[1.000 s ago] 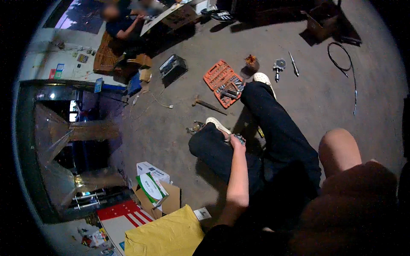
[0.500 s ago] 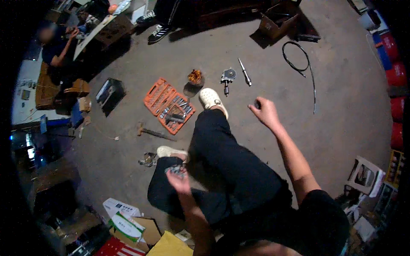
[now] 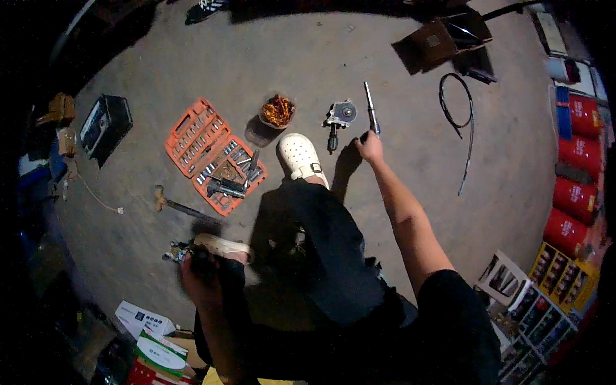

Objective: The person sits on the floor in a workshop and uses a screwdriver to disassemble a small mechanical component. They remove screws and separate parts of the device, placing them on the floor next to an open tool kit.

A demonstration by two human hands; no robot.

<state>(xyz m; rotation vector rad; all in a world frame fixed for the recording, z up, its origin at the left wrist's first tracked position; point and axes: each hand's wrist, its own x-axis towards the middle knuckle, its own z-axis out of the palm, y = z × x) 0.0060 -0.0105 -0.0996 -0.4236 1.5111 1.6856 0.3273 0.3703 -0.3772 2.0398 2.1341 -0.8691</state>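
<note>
My right hand [image 3: 370, 149] hovers at the thick lower end of a slim metal rod tool [image 3: 369, 99]. Its fingers are curled round a small dark thing I cannot make out; whether they also touch the rod is unclear. Left of it lies a grey metal gear housing [image 3: 341, 113] with a dark chuck-like shaft pointing toward me. My left hand [image 3: 200, 285], in deep shadow over my left leg, is closed on a dark metal part [image 3: 204, 262]. Near that hand, small metal pieces [image 3: 174, 252] lie beside my left clog [image 3: 221, 246].
An orange socket set case [image 3: 191, 168] lies unfolded on the floor, tools heaped on one half. Around it are a hammer [image 3: 186, 208], a clear tub of copper-coloured bits [image 3: 277, 111] and a black box [image 3: 106, 128]. A black cable [image 3: 470, 102], brown carton [image 3: 436, 42] and red drums [image 3: 577, 151] stand rightward.
My right hand has moved forward and left to the rod tool's lower end. The left hand has shifted left and turned, into shadow. The whole view has swung, too.
</note>
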